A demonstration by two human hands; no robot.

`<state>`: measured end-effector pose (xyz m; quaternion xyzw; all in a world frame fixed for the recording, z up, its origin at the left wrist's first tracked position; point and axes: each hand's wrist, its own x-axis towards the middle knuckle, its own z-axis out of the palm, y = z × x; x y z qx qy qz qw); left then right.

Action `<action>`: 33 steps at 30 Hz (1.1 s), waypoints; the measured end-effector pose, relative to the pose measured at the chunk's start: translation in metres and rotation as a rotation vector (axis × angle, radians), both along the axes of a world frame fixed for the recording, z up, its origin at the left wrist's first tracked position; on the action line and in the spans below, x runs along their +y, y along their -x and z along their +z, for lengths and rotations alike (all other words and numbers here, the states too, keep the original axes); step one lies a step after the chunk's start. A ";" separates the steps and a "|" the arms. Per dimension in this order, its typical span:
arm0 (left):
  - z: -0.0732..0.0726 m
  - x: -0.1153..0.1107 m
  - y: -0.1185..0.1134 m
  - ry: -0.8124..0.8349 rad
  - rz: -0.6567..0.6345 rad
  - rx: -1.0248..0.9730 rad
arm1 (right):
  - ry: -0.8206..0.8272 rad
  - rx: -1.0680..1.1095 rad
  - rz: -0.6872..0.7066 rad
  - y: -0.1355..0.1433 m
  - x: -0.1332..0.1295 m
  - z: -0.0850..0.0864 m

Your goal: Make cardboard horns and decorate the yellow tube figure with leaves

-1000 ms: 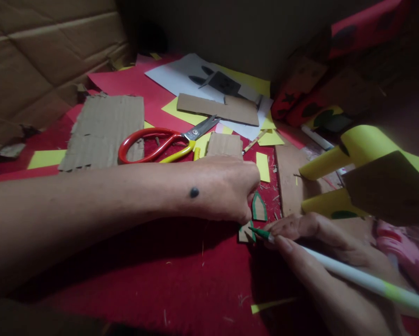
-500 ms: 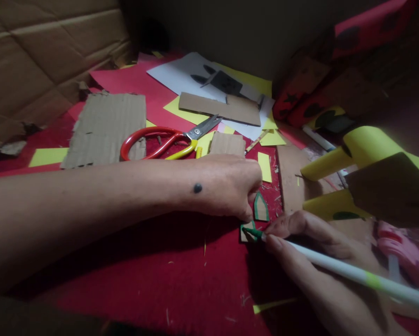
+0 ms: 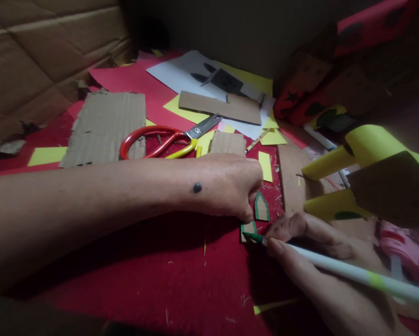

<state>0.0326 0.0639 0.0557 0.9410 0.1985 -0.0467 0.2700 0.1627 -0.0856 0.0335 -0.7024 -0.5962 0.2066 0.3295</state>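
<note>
My right hand point(image 3: 321, 256) pinches a white-barrelled green felt-tip pen point(image 3: 335, 265), with its green tip on a small cardboard piece point(image 3: 248, 227) edged in green. My left hand point(image 3: 230, 184) reaches across from the left with its fingers curled under. Its thumb rests at the upper edge of that same small piece, which looks held against the red cloth. Just right of the left thumb lies a second cardboard piece point(image 3: 262, 207), pointed at the top and outlined in green. The left fingertips are mostly hidden.
Red-and-yellow-handled scissors point(image 3: 170, 140) lie beyond my left forearm, beside a corrugated cardboard sheet point(image 3: 107, 126). Coloured paper point(image 3: 125, 81) and a cardboard strip point(image 3: 219, 108) are further back. Yellow paper tubes point(image 3: 326, 164) and a pink glue gun point(image 3: 400, 242) are on the right.
The pen tip has shifted very slightly down on the small cardboard piece. My left hand stays in place.
</note>
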 end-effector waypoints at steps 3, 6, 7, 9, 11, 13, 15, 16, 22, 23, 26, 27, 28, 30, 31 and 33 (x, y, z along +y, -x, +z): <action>0.001 0.000 0.000 0.003 -0.004 0.000 | 0.071 0.003 0.004 -0.003 -0.003 0.001; 0.000 0.001 0.000 0.005 -0.006 -0.009 | 0.062 0.030 -0.021 -0.003 -0.003 0.000; 0.000 0.001 0.000 0.001 -0.010 -0.010 | 0.058 0.030 -0.021 -0.003 -0.003 0.000; 0.000 0.001 0.000 -0.007 -0.018 -0.013 | 0.065 0.018 -0.013 -0.003 -0.001 -0.001; 0.000 0.001 0.000 -0.007 -0.019 -0.014 | 0.075 0.004 0.000 -0.004 -0.001 -0.001; 0.000 0.001 0.000 0.002 -0.019 -0.010 | 0.081 0.002 0.014 -0.005 -0.001 -0.002; -0.001 0.000 0.000 0.008 -0.018 -0.008 | 0.086 0.012 0.014 -0.006 -0.002 -0.002; -0.001 0.000 0.000 0.008 -0.016 -0.007 | 0.081 0.023 -0.001 -0.006 -0.003 -0.002; 0.000 0.000 0.000 0.001 -0.007 -0.017 | 0.047 0.052 -0.041 -0.002 -0.001 0.000; 0.000 0.000 0.000 0.002 -0.008 -0.014 | 0.050 0.045 -0.017 -0.003 -0.001 0.000; 0.001 -0.001 0.000 0.007 -0.005 -0.007 | 0.082 0.004 0.027 -0.005 -0.002 0.001; 0.000 -0.001 0.000 0.008 -0.002 -0.006 | 0.094 -0.007 0.030 -0.006 -0.003 0.001; 0.000 -0.001 0.000 0.009 0.000 -0.004 | 0.093 -0.009 0.034 -0.006 -0.003 0.001; 0.000 -0.001 0.000 0.006 0.003 0.002 | 0.093 -0.001 0.024 -0.007 -0.004 0.000; 0.000 -0.001 0.000 0.005 0.004 0.004 | 0.085 0.011 0.024 -0.006 -0.004 0.000; -0.001 -0.001 0.000 0.004 0.004 0.005 | 0.074 0.042 -0.001 -0.006 -0.003 -0.001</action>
